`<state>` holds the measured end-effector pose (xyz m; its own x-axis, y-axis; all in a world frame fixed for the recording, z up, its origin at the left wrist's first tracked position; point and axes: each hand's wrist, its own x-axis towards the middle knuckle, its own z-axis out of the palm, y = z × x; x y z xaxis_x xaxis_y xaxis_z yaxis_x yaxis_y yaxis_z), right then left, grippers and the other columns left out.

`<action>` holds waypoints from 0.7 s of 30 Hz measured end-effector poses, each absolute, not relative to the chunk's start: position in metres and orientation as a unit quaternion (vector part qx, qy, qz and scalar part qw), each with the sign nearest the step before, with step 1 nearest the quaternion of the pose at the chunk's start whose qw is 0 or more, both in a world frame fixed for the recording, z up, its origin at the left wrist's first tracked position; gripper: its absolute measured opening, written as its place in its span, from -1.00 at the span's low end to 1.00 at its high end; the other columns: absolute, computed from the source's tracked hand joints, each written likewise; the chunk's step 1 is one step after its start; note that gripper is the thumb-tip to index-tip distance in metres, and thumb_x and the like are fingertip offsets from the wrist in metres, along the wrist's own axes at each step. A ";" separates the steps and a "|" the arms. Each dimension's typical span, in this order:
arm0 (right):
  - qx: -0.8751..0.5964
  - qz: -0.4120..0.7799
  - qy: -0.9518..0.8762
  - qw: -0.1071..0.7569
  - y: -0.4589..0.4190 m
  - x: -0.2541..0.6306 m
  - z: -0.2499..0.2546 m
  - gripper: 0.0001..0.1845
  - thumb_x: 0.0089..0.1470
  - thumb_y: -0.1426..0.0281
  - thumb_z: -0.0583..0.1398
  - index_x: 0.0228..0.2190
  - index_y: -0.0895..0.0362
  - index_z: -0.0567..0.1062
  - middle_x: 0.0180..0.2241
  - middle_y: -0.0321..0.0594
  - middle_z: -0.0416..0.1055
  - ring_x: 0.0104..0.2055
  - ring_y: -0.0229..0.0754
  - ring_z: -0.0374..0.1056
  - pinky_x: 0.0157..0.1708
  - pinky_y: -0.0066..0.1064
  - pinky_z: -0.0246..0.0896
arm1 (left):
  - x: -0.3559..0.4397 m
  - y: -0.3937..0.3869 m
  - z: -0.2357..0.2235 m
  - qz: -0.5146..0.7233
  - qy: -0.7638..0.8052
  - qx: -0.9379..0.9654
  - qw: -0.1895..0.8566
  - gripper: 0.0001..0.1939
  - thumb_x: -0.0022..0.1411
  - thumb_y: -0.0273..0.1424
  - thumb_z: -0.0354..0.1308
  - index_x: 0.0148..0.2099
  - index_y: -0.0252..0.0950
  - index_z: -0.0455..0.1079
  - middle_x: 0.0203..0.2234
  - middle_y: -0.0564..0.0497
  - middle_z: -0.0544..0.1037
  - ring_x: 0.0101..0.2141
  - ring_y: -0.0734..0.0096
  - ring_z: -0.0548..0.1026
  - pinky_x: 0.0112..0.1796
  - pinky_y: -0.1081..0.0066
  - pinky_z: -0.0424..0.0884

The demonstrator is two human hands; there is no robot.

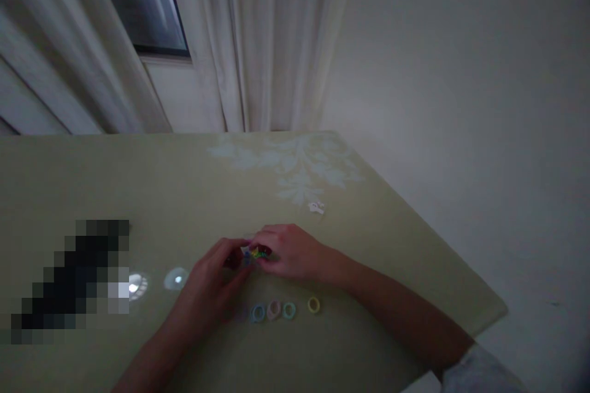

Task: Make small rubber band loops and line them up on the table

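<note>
My left hand (pixel 214 279) and my right hand (pixel 292 253) meet over the middle of a pale green table (pixel 138 184). Both pinch a small bundle of coloured bands (pixel 255 253) between their fingertips, just above the tabletop. In front of the hands lies a short row of small rings: a blue ring (pixel 258 312), a pink ring (pixel 273 309), a teal ring (pixel 289 310) and, a little apart to the right, a yellow ring (pixel 314 304). The room is dim and the bundle is partly hidden by my fingers.
Two small shiny round spots (pixel 176 279) lie left of my hands, next to a blurred-out dark patch (pixel 78 276). A small white scrap (pixel 316 207) rests farther back by a white floral print. Curtains and a window stand behind; the table's right edge runs diagonally.
</note>
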<state>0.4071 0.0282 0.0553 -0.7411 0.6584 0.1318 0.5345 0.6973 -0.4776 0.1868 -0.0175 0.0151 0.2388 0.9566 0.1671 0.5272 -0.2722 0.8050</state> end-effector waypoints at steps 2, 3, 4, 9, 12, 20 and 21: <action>-0.328 0.215 -0.908 0.146 0.030 0.410 0.056 -0.78 0.25 0.36 0.31 -0.07 0.14 0.58 -0.16 -0.15 0.57 -0.15 -0.14 0.45 -0.15 -0.38 0.24 | 0.186 -0.018 0.013 0.338 0.512 0.725 0.313 -0.73 0.33 -0.26 0.21 0.06 -0.13 0.49 -0.24 -0.01 0.61 -0.24 0.21 0.61 -0.22 0.30 0.55; -0.328 0.218 -0.908 0.146 0.031 0.412 0.057 -0.77 0.25 0.36 0.31 -0.06 0.14 0.58 -0.16 -0.15 0.57 -0.15 -0.14 0.45 -0.15 -0.38 0.24 | 0.186 -0.018 0.013 0.336 0.511 0.727 0.313 -0.73 0.34 -0.26 0.21 0.06 -0.13 0.49 -0.24 -0.01 0.61 -0.23 0.20 0.61 -0.22 0.30 0.55; -0.328 0.219 -0.907 0.147 0.032 0.414 0.059 -0.77 0.25 0.37 0.31 -0.06 0.14 0.57 -0.16 -0.15 0.57 -0.15 -0.14 0.45 -0.15 -0.38 0.24 | 0.186 -0.018 0.014 0.334 0.511 0.727 0.313 -0.73 0.34 -0.27 0.21 0.06 -0.13 0.49 -0.24 -0.01 0.60 -0.23 0.20 0.60 -0.23 0.30 0.55; -0.344 0.224 -0.902 0.138 0.036 0.423 0.068 -0.82 0.18 0.47 0.32 -0.14 0.17 0.56 -0.20 -0.16 0.57 -0.19 -0.15 0.44 -0.19 -0.39 0.22 | 0.187 -0.018 0.018 0.334 0.509 0.731 0.308 -0.75 0.33 -0.26 0.20 0.03 -0.14 0.52 -0.28 0.00 0.58 -0.28 0.21 0.60 -0.26 0.30 0.55; -0.342 0.232 -0.900 0.141 0.035 0.423 0.071 -0.82 0.16 0.49 0.33 -0.17 0.16 0.55 -0.21 -0.18 0.57 -0.21 -0.17 0.43 -0.21 -0.40 0.22 | 0.188 -0.018 0.018 0.335 0.500 0.739 0.302 -0.76 0.35 -0.25 0.20 0.02 -0.14 0.53 -0.29 0.00 0.56 -0.27 0.22 0.59 -0.25 0.31 0.54; -0.358 0.347 -0.840 0.216 0.029 0.410 0.064 -0.79 0.21 0.46 0.32 -0.10 0.12 0.53 -0.20 -0.22 0.58 -0.24 -0.23 0.48 -0.19 -0.43 0.33 | 0.190 -0.018 0.020 0.330 0.503 0.742 0.294 -0.79 0.36 -0.28 0.17 -0.02 -0.14 0.54 -0.31 0.00 0.57 -0.29 0.23 0.59 -0.27 0.31 0.54; -0.361 0.361 -0.831 0.222 0.029 0.410 0.063 -0.79 0.21 0.46 0.33 -0.10 0.12 0.53 -0.23 -0.23 0.58 -0.25 -0.24 0.49 -0.20 -0.44 0.34 | 0.190 -0.018 0.021 0.331 0.504 0.743 0.290 -0.79 0.35 -0.27 0.18 -0.02 -0.14 0.54 -0.31 0.00 0.57 -0.30 0.23 0.59 -0.28 0.32 0.53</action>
<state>0.4095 0.0295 0.0632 -0.6411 0.7599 0.1072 0.4399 0.4783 -0.7601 0.1901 -0.0176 0.0206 0.2722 0.9414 0.1990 0.5573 -0.3229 0.7650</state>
